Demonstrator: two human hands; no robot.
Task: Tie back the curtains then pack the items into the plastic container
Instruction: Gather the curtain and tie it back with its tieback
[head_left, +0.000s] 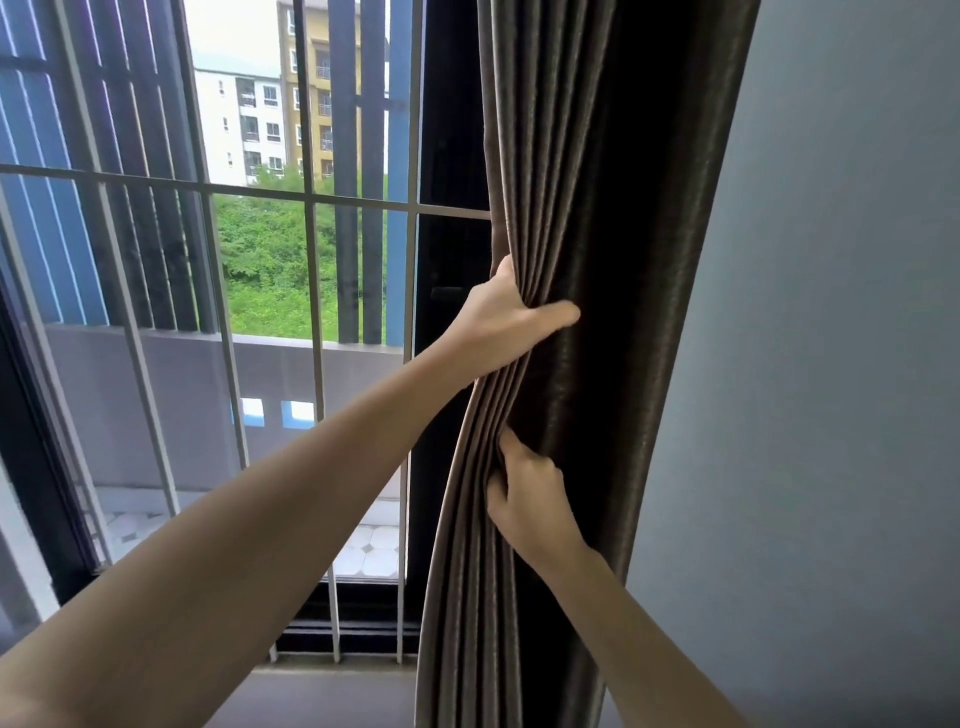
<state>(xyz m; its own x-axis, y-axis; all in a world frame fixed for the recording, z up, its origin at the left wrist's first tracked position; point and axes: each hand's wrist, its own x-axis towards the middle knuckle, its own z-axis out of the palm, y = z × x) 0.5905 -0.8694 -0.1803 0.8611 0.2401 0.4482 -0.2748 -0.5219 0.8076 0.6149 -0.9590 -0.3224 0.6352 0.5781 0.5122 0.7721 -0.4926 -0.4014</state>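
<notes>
Barred window behind, left hand gripping gathered curtain, right hand pinching its folds below.

The curtain is a heavy woven cloth, grey-brown, with a fine grain to the weave and a faint sheen along the ridges of its folds. To its right the wall is smooth paint, flat and matt. Left of the cloth, the window frame looks like dark metal with a dull finish. The grille bars are smooth, pale-painted metal. Farther out, the balcony parapet is matt, and the floor tiles look glazed.
</notes>
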